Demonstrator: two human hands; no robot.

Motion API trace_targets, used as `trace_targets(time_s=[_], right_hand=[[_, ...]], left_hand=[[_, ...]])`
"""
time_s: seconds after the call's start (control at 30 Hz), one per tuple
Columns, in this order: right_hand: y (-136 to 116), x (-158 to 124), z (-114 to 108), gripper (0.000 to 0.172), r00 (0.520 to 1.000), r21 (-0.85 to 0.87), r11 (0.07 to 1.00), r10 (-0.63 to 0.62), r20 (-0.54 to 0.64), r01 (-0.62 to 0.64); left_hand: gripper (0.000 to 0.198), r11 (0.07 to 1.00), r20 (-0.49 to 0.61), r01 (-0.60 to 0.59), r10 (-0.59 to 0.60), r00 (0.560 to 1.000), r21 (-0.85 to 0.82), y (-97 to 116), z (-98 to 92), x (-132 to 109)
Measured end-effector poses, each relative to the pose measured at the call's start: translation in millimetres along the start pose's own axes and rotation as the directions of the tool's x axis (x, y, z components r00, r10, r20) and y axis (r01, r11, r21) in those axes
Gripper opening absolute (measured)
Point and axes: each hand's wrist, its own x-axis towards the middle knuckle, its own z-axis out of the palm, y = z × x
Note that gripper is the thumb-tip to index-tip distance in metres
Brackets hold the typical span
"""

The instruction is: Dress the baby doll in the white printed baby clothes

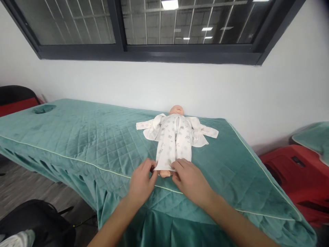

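A baby doll (177, 109) lies on its back on the green quilted bed, head toward the wall. White patterned baby pants (168, 140) cover its front and legs, over a spread white baby shirt (199, 132) whose sleeves stretch out to both sides. My left hand (144, 180) pinches the left corner of the near pant leg hem. With closed fingers, my right hand (189, 178) grips the same hem at its right side. The doll's foot (165, 173) peeks out below the hem, between my hands. Its arms are hidden.
The massage bed (97, 137) has a face hole (44, 109) at its far left end. A white wall and a dark-framed window (190, 53) rise behind it. Red cases (295, 171) stand at the right, and a black bag or seat (36, 223) is at the lower left.
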Motion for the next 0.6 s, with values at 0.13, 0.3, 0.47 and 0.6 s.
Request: trace_targets(time_s=[0.13,0.3,0.47,0.6], right_hand=[[3,-5,4,0.015,0.997,-0.018,0.997,-0.074,0.027,0.074],[27,-5,-8,0.014,0.998,0.122,0.992,-0.029,-0.057,0.036],[102,19,7,0.016,0.952,0.093,0.973,0.227,-0.204,-0.212],[146,46,32,0.027,0.983,-0.007,0.985,0.170,-0.061,-0.171]], left_hand=[[0.007,0.998,0.020,0.050,-0.050,0.999,0.047,-5,8.5,-6],[0.011,0.992,0.050,0.066,-0.061,0.997,-0.106,-16,1.4,3],[0.033,0.997,0.008,0.039,-0.038,0.999,-0.068,-53,16.8,52],[0.044,0.992,0.039,-0.067,0.064,0.997,0.105,-72,47.0,103]])
